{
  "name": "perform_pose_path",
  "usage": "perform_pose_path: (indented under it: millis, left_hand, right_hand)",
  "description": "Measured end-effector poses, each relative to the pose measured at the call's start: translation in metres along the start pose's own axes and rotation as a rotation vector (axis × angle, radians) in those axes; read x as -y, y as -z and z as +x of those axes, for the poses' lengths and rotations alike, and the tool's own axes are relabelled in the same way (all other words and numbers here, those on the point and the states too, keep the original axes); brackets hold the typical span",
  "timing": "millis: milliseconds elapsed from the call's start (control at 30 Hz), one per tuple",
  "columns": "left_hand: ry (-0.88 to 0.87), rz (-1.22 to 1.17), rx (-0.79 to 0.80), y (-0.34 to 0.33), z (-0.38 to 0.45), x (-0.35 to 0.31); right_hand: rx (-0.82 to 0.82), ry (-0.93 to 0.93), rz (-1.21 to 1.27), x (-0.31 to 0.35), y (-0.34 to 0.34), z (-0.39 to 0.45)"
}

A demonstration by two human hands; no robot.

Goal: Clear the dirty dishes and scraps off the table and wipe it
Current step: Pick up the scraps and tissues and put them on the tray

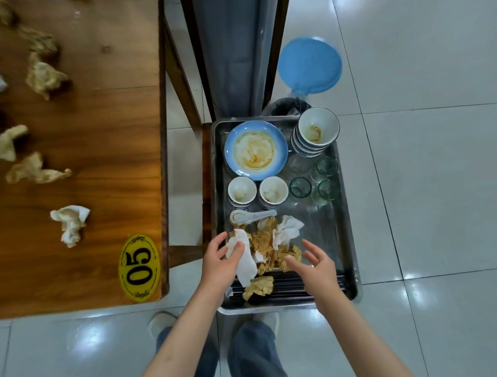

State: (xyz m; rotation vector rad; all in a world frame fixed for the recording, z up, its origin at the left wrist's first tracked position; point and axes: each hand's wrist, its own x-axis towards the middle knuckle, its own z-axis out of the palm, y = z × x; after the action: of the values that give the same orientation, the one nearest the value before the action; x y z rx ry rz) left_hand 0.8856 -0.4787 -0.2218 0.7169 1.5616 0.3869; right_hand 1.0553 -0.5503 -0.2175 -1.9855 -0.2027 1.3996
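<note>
A rectangular stainless-steel tray [346, 234] sits on a stool just beside the right edge of the brown wooden desk [102, 147]. At the tray's near end lies a heap of crumpled, sauce-stained paper napkins [271, 243] on top of a row of dark chopsticks [289, 285]. The left hand [222, 261] holds a white napkin [245, 263] at the heap's left side, thumb and fingers [237, 249] curled onto it. The right hand [315, 262] hovers over the heap's right side, its fingers spread and holding nothing. Beyond the heap lie a white ceramic spoon [251, 216], two small white bowls [258, 192], four clear green-tinted glasses [316, 182], a sauce-smeared blue round plate [256, 149] and, in the far right corner, a stack of white bowls [316, 134]. More soiled napkins [34, 123] remain scattered over the desk, one white crumpled napkin [70, 223] near its front right corner beside a yellow oval "05" number plate [139, 268].
</note>
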Motion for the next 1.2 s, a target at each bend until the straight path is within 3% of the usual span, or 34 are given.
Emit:
perform_pose_path:
  millis: [433, 600, 867, 1200]
  left_hand:
    - [-0.255, 0.085, 0.103, 0.022, -0.118, -0.107]
    - [-0.400, 0.104, 0.051, 0.063, -0.175, -0.140]
    - [-0.630, 0.019, -0.133, 0.185, -0.234, -0.166]
    - [-0.698, -0.002, -0.388, 0.421, -0.267, -0.141]
  right_hand:
    - [0.073, 0.282, -0.068, 0.110, 0.014, -0.108]
    - [0.162, 0.418, -0.140, 0.141, -0.001, -0.161]
    - [0.286, 0.722, -0.351, 0.183, -0.082, -0.238]
    - [0.324, 0.896, -0.461, 0.191, -0.287, -0.322]
